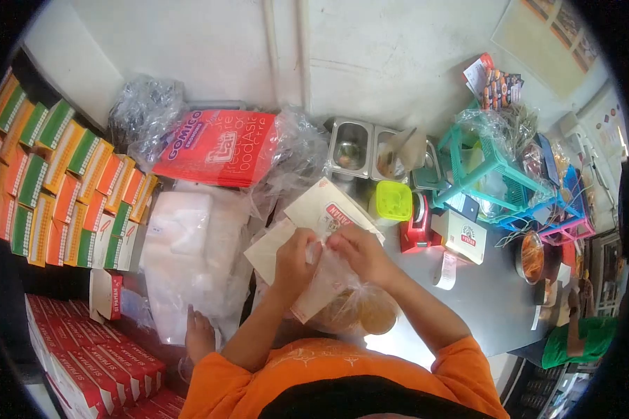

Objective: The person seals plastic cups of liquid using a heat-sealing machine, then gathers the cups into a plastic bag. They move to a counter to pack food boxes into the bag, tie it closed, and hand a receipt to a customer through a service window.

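Note:
My left hand (297,260) and my right hand (360,253) are close together, fingers pinched on the gathered top of a clear plastic bag (353,290). Round tan-brown contents (377,319) show through the lower part of the bag, close to my body. Behind my hands lies a cream printed carton (314,202) with a red label, its panels spread on the counter. The exact grip of the fingertips on the plastic is partly hidden.
Stacked orange, green and yellow boxes (56,181) stand left, above red-and-white boxes (84,356). White packs (178,230), a red bag (217,146), steel pans (351,146), a lime container (391,200) and a teal rack (482,167) surround me. Another person's hand (200,335) is at left; a green-shirted person (580,342) at right.

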